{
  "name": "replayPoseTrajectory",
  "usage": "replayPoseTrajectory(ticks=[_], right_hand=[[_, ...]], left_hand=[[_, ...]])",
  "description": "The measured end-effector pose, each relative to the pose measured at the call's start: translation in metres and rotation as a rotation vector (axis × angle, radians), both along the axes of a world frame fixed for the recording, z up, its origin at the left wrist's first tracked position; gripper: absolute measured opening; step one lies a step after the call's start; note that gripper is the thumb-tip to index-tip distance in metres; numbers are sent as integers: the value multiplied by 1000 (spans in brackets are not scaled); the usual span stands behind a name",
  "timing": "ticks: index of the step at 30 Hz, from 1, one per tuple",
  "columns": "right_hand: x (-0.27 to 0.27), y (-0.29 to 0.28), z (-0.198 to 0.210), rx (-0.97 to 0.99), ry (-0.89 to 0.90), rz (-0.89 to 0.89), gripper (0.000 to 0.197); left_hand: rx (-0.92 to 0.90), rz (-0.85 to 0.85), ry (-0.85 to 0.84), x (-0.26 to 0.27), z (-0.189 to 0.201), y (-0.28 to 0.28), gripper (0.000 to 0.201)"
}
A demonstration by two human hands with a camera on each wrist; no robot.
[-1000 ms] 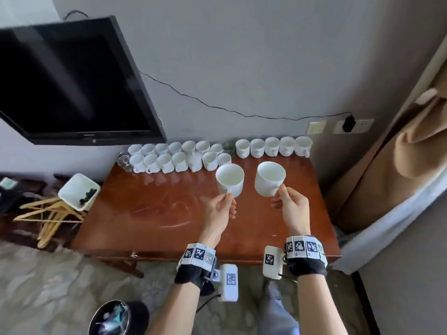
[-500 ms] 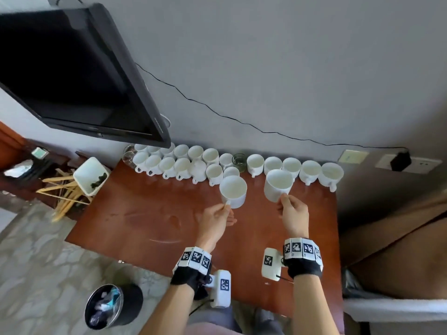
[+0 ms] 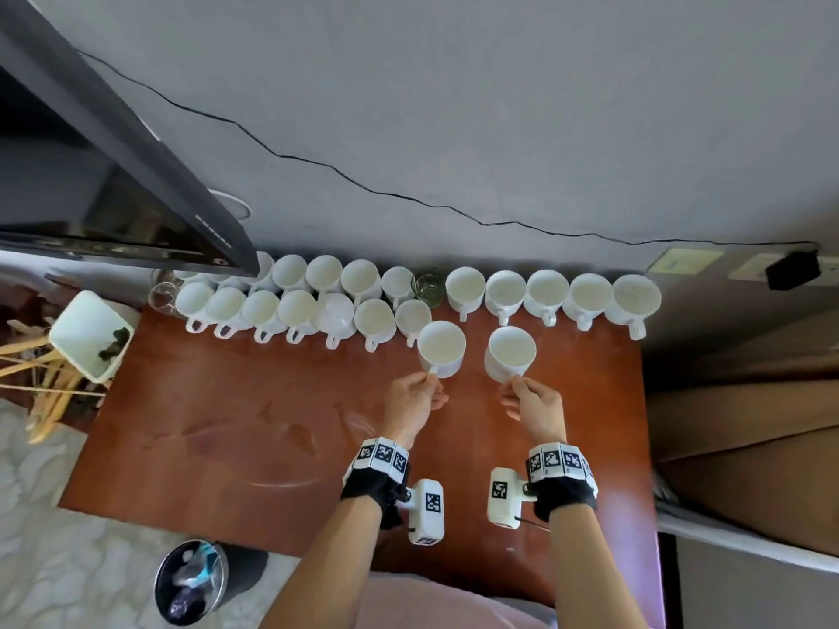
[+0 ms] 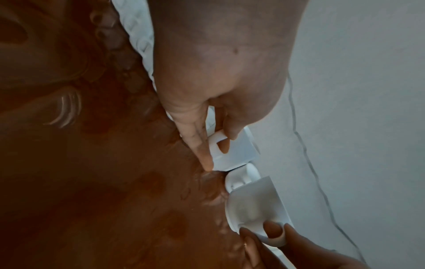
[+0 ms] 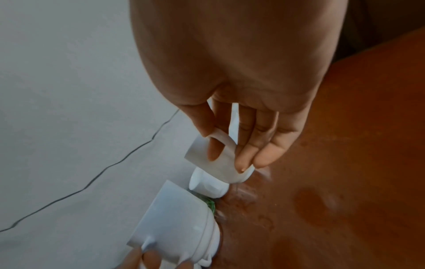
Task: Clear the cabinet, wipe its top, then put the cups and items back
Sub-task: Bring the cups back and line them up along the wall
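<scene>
- Holding one white cup each, the two hands are hovering at centre frame in the head view, over the cabinet top (image 3: 236,429).
- The left hand (image 3: 411,401) is pinching the left cup (image 3: 441,348) by its handle; the left wrist view is showing thumb and fingers (image 4: 195,138) curled around that loop.
- The right hand (image 3: 535,404) is gripping the right cup (image 3: 510,354) likewise, with a finger hooked through the handle in the right wrist view.
- Both cups are sitting upright, mouths up, handles pointing down-frame toward the wrists, just below the row of cups (image 3: 408,288) lining the wall.
- The deciding relation: the open spots are lying straight up-frame from each cup, the left one beside the front row's right end, the right one in front of the five cups at upper right.
- Each hand is looking nearest to its own gap, so I judge a short forward set-down is coming.
- Clipping a neighbouring handle is looking like the main risk.
</scene>
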State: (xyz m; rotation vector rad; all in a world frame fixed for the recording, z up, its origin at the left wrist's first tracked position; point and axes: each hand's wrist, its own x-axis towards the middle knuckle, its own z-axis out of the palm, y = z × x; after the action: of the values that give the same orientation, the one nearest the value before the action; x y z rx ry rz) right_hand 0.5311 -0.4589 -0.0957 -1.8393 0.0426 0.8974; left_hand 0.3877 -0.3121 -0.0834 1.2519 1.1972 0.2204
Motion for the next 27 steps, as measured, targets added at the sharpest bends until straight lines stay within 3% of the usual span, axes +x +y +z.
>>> replayPoseTrajectory(ticks=[7, 12, 27], right_hand=[[-5, 10, -52, -62, 89, -25, 27], [-9, 15, -78, -51, 78, -2, 28], [8, 49, -101, 53, -42, 62, 25]], left_hand=[[-139, 39, 45, 16, -54, 19, 22], [-138, 17, 45, 19, -78, 26, 21], [-87, 29, -19, 38, -102, 34, 24]])
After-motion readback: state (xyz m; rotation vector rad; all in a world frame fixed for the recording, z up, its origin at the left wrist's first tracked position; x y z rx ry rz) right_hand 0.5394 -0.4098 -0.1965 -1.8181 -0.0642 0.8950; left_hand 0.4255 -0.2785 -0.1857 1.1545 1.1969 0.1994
